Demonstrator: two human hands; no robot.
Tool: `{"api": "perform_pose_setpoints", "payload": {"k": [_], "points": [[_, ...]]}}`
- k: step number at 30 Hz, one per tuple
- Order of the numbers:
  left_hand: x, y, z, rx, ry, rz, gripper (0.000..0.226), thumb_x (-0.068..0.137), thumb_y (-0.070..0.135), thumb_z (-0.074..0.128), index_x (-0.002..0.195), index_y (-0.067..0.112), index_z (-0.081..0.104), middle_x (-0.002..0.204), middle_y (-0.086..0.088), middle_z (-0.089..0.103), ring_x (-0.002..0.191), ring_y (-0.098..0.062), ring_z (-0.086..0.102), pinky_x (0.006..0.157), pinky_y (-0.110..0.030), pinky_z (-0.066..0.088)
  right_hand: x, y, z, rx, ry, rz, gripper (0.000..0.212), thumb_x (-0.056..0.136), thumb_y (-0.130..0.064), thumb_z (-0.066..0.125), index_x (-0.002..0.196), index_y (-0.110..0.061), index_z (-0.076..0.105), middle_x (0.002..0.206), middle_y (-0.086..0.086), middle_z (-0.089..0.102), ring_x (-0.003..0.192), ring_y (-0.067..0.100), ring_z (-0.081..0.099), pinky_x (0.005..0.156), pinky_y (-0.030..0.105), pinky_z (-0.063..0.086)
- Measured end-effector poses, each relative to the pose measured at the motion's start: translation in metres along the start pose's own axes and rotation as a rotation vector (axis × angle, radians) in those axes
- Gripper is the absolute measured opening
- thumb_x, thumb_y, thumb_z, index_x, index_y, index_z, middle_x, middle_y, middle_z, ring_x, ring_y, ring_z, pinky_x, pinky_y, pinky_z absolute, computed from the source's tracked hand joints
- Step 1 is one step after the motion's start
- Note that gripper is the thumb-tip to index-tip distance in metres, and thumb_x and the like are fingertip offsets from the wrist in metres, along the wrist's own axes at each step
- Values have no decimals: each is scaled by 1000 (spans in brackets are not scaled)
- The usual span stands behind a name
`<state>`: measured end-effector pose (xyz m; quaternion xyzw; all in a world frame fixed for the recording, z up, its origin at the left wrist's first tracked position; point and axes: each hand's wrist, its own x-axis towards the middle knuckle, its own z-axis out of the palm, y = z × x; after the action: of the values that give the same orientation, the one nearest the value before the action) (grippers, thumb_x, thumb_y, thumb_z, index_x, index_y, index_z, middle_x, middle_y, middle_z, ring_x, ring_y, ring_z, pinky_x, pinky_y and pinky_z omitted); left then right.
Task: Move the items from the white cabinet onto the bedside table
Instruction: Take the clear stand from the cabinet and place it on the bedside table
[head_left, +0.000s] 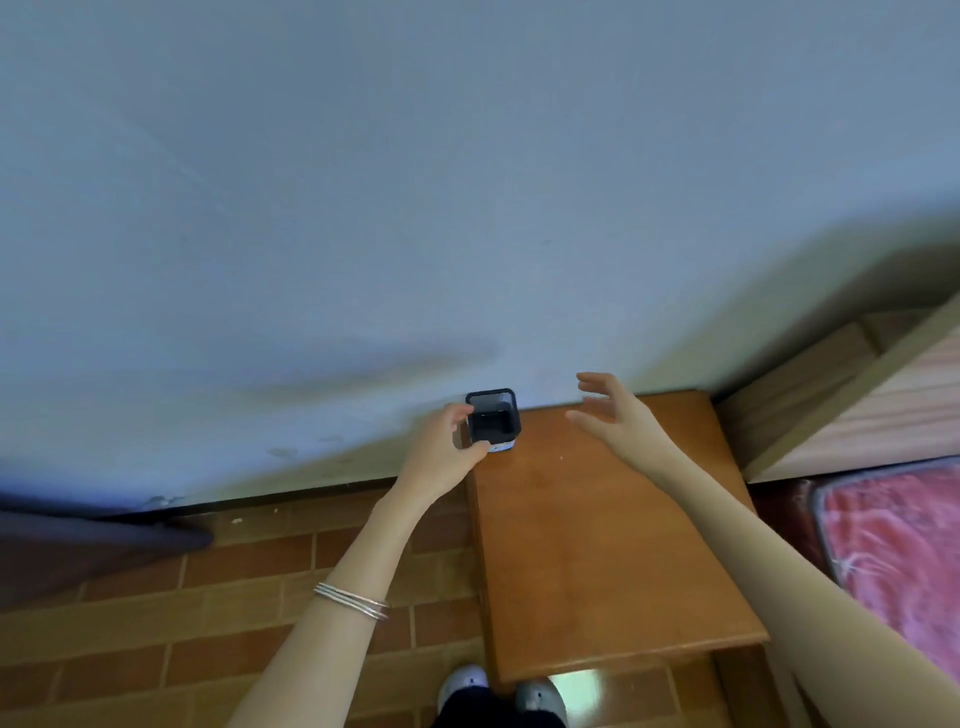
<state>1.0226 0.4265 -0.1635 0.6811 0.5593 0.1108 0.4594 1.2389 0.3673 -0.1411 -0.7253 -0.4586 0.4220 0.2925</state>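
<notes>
So far only one item shows as delivered: a small square black wire-mesh pen holder stands upright on the far corner of the orange-brown wooden bedside desk, close against the wall. The left hand is curled around the holder's near side, fingers and thumb touching its rim and lower edge; whether it is setting the holder down or letting go cannot be told. The right hand hovers spread and empty above the desk top, to the right of the holder and apart from it. I judge the task to be at an early stage, since nothing else rests on the desk between or below the hands, and the white cabinet is out of view, so how many items remain there cannot be told. The desk top is smooth, glossy and level, with plenty of room nearer the person than the hands. Beyond the hands rises a plain pale blue-grey wall; below the left forearm lies a brick-patterned reddish floor; to the right of the right arm sit a pink patterned mattress and a pale wooden bed frame.
</notes>
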Motion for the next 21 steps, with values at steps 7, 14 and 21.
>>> {"api": "perform_pose_setpoints", "payload": {"k": [7, 14, 21], "points": [[-56, 136, 2, 353, -77, 312, 52, 89, 38, 52, 136, 22, 38, 140, 1, 41, 127, -18, 39, 100, -34, 37, -84, -52, -112, -545, 160, -164, 65, 85, -30, 63, 140, -15, 33, 142, 6, 41, 132, 25, 37, 108, 32, 30], [-88, 260, 40, 627, -25, 698, 53, 90, 42, 46, 138, 20, 37, 142, -2, 40, 131, -22, 32, 106, -36, 29, -181, -62, -201, -841, 354, -54, 68, 86, -41, 53, 145, -23, 25, 149, 2, 32, 139, 23, 25, 114, 42, 22], [-122, 338, 111, 743, -219, 1039, 55, 89, 42, 47, 138, 20, 35, 144, -2, 36, 133, -22, 27, 108, -37, 26, -282, -41, -244, -805, 587, 240, 67, 87, -37, 50, 146, -23, 21, 150, 3, 30, 142, 24, 19, 118, 44, 17]]}}
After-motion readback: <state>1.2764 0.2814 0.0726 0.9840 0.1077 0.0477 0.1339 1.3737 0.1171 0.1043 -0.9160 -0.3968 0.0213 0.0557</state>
